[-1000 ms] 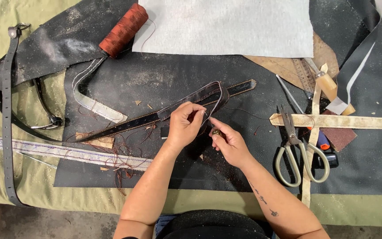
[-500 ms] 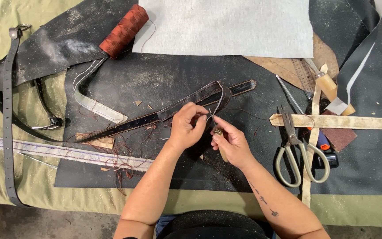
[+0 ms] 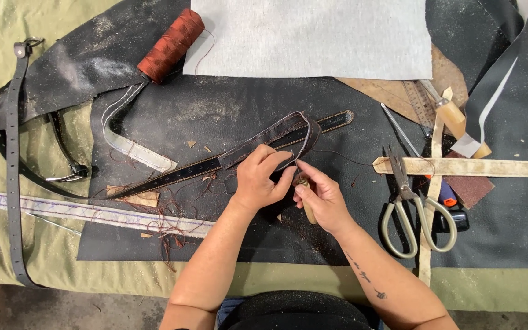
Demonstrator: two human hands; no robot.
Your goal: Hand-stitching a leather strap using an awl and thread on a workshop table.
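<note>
My left hand [image 3: 263, 180] pinches the folded strap [image 3: 270, 139] at mid-bench so the loop stays put. My right hand [image 3: 320, 197], just beside it, grasps a wooden-handled awl [image 3: 306, 206], tip at the strap. Scissors [image 3: 412, 205] lie right.

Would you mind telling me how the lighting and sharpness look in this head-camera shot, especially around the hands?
Head view: light is even and soft, with faint shadows under the left hand and right hand; no strong glare, only a dull sheen on the scissors. The dark leather strap and red thread spool are sharp; the edges bow slightly from the wide lens.
</note>
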